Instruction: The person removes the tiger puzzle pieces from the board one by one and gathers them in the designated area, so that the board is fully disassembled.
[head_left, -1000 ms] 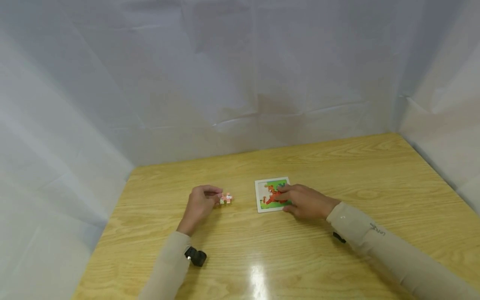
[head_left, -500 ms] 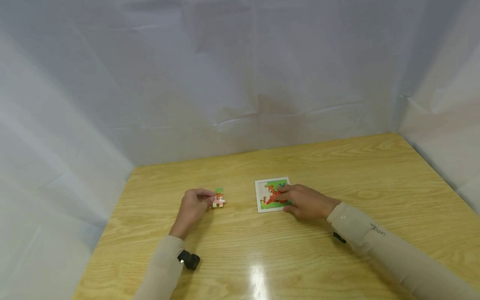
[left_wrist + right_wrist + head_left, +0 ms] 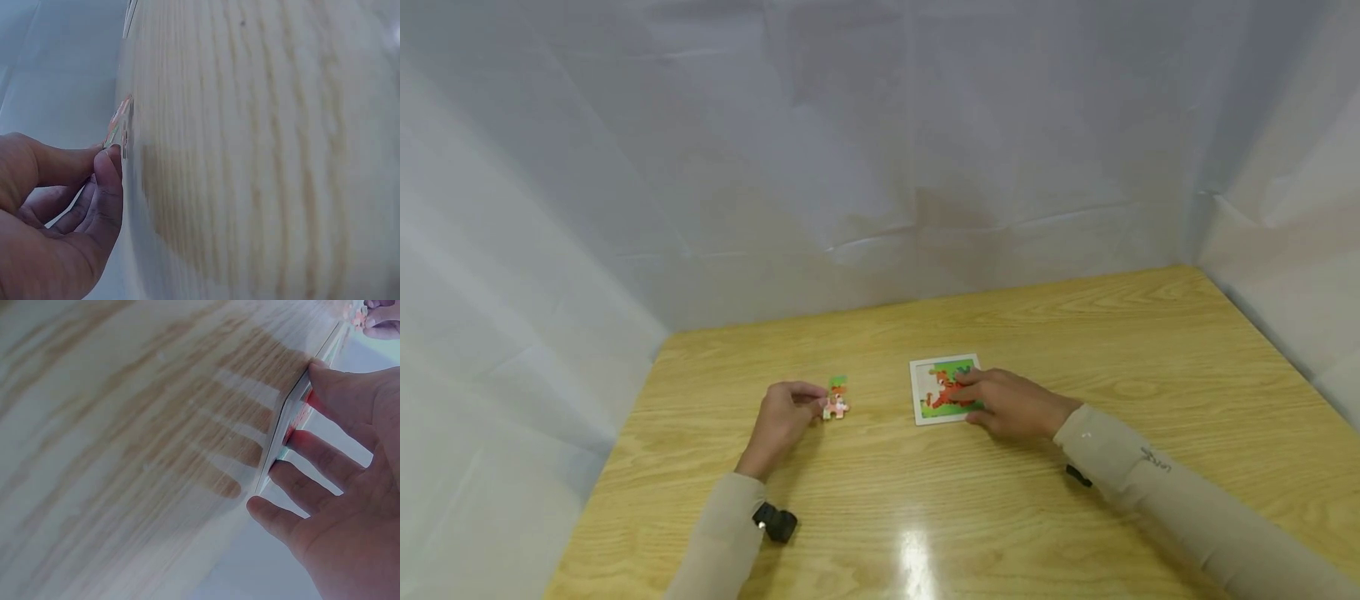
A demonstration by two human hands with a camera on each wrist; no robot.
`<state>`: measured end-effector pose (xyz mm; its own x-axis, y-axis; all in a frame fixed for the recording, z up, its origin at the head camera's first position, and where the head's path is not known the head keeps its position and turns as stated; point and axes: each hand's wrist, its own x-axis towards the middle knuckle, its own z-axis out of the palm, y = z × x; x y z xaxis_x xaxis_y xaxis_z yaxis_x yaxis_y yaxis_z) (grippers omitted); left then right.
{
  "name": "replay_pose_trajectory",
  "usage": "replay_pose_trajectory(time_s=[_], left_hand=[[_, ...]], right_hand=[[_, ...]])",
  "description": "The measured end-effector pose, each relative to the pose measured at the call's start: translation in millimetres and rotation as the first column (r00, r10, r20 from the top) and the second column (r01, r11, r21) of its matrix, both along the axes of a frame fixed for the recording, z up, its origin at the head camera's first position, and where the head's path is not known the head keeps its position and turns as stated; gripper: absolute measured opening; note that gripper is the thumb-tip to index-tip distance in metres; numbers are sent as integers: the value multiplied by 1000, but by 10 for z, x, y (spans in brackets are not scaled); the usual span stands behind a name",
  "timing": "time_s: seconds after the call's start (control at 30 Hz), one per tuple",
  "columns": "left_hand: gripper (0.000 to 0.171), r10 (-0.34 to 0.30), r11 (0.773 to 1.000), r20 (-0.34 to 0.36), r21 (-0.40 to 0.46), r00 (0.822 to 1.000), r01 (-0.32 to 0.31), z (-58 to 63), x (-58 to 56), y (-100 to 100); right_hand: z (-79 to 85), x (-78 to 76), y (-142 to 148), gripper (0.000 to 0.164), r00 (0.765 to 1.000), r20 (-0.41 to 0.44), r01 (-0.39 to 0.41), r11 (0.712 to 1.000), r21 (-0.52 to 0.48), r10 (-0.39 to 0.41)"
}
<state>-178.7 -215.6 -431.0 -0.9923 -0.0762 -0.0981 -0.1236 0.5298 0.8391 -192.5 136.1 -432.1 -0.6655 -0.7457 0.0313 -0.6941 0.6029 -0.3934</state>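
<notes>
Thumb and fingertips of my left hand (image 3: pixel 781 423) pinch a pink-and-white jigsaw piece (image 3: pixel 835 407), low over the table; it shows tilted in the left wrist view. A second jigsaw piece (image 3: pixel 838 382), green and orange, shows just behind it, partly covered by the held one. To the right lies a square jigsaw puzzle (image 3: pixel 945 400) in a white frame, with an orange tiger on green and a pale bare patch at its upper left. My right hand (image 3: pixel 1015 403) rests on its right side with fingers spread, hiding that part; the thumb is at the near edge.
The wood-grain table (image 3: pixel 880 492) reaches back to a hanging white sheet (image 3: pixel 880 167), and more sheeting stands at both sides. A black wrist camera (image 3: pixel 777 522) sticks out from the left sleeve, close over the tabletop.
My left hand has moved left and slightly nearer with the pinched piece, and the green-and-orange piece has come into sight behind it. The right hand and framed puzzle have stayed put.
</notes>
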Motion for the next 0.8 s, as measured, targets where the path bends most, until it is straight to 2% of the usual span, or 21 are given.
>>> replay_pose_trajectory(time_s=[0.3, 0.8], left_hand=[[11, -10, 999, 6, 33, 1000, 9, -30, 3, 13], [11, -4, 1000, 25, 13, 1000, 3, -10, 21, 26]], right_hand=[[13, 18, -19, 40, 1000, 3, -5, 1000, -12, 5], [17, 28, -20, 42, 1000, -3, -6, 1000, -3, 6]])
